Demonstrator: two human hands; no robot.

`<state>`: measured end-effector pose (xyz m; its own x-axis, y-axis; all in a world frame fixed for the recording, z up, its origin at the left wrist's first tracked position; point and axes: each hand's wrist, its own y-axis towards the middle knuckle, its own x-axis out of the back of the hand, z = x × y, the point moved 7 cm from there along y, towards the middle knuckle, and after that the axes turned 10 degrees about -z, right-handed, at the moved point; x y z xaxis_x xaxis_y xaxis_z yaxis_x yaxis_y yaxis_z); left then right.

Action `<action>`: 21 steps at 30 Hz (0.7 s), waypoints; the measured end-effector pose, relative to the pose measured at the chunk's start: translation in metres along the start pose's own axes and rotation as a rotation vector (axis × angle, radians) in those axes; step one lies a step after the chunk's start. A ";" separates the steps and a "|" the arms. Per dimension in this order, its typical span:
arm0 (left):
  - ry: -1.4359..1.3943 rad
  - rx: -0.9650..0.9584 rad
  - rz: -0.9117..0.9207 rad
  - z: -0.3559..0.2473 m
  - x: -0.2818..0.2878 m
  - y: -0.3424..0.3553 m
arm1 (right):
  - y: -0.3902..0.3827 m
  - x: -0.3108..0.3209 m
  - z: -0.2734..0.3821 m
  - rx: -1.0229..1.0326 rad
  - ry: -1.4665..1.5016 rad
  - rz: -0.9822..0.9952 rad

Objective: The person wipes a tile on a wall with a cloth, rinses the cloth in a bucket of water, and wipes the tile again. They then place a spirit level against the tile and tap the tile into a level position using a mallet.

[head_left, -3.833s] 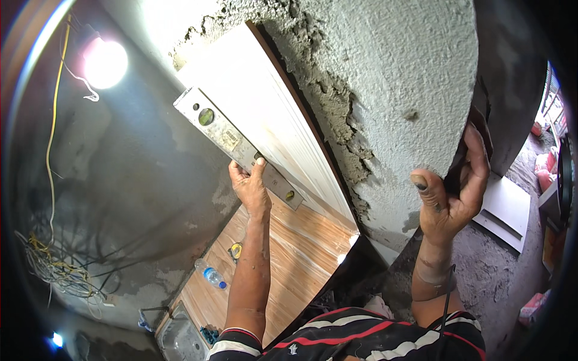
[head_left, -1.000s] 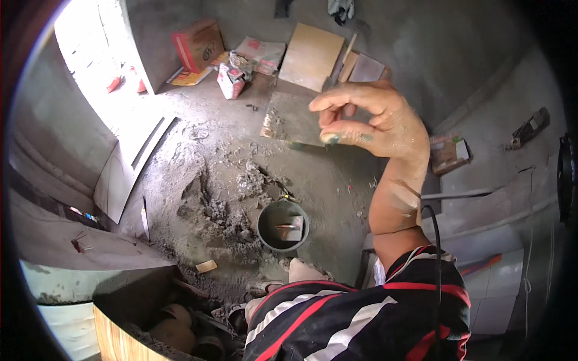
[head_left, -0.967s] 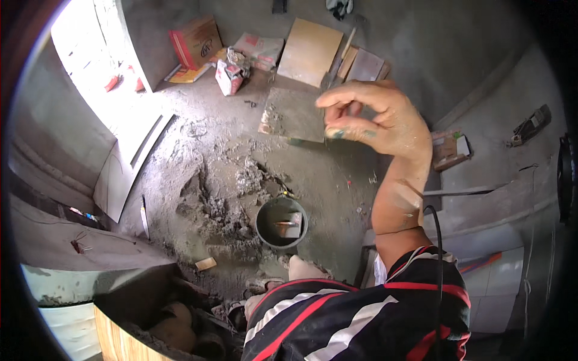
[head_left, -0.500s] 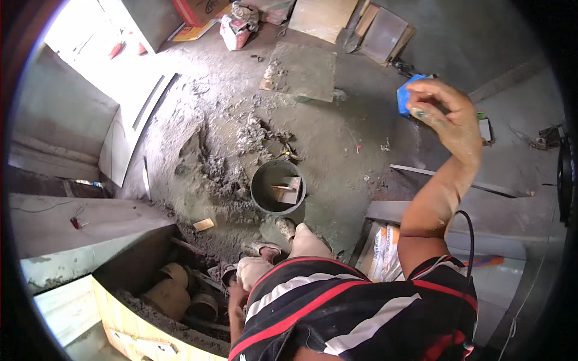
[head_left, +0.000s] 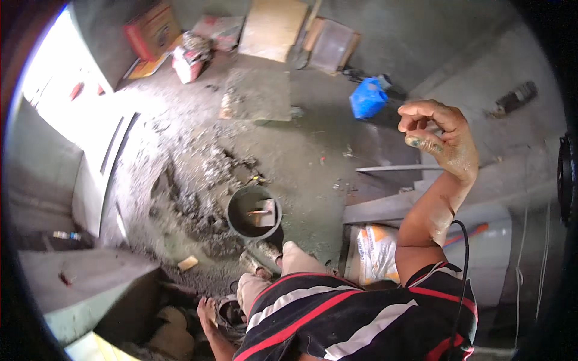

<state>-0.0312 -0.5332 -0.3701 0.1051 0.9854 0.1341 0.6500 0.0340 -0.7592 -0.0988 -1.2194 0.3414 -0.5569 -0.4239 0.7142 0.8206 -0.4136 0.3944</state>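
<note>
Muddy floor [head_left: 307,192] spanned mid-frame; wet mortar heap [head_left: 198,210] left of centre, mortar-smeared board [head_left: 262,93] upper centre. Bucket [head_left: 239,201], dark, sat near centre, just ahead of the legs [head_left: 304,260]. Blue jerrycan [head_left: 368,97] stood upper right of centre, apart from both hands. Right hand [head_left: 450,141], right of frame: raised, fingers half-curled, thumb apart, nothing visible between. Left hand [head_left: 208,311], lower left: low, blurred, couldn't tell whether spread or pinching. Flat tool [head_left: 268,212], orange handle, lay inside bucket. Step judged: between holds; taking up that tool would call for bending and reaching in.
</note>
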 end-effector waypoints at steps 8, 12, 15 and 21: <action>0.039 0.620 0.445 0.024 -0.004 0.011 | -0.055 0.057 0.037 0.127 -0.145 0.045; 0.023 0.653 0.493 0.015 -0.023 0.023 | -0.066 0.081 0.023 0.021 -0.171 -0.001; 0.260 0.377 0.343 -0.006 -0.048 0.032 | -0.063 0.088 -0.002 0.025 -0.164 -0.007; 0.198 0.296 0.004 -0.037 -0.103 0.018 | -0.021 0.080 -0.136 -0.046 0.019 0.024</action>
<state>-0.0028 -0.6406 -0.3737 0.2700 0.9350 0.2299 0.4060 0.1060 -0.9077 -0.1784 -1.3539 0.3120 -0.5399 -0.4494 0.7117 0.8273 -0.4395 0.3500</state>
